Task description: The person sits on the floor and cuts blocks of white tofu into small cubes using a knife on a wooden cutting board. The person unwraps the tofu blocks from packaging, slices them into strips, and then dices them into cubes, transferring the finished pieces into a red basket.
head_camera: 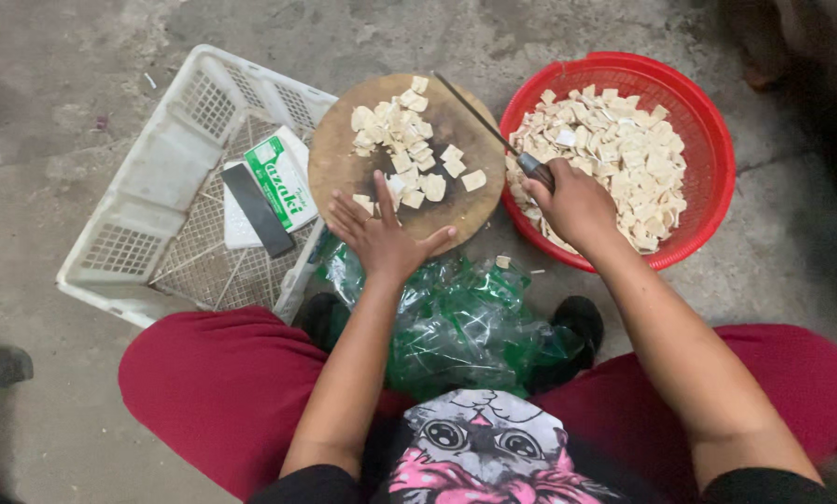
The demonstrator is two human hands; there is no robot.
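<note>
Mid-chop, frame centre | my left hand [381,233] splayed flat on round wooden board [404,163] | my right hand [572,201] gripping dark-handled knife [493,131] | pale cubes [400,140], probably tofu, need gathering.

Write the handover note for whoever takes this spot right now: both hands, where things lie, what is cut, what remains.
Left hand: open, fingers spread, resting flat on the near edge of the round wooden cutting board, touching a few cut pieces.
Right hand: closed around the handle of a knife, blade lying angled over the board's right side.
Cut pale squares: a loose pile on the board.
Red basket, right of the board: already holds many cut pieces.
White crate, left: a carton and a dark flat bar inside.
Left: the board's pile is not yet in the basket.
</note>
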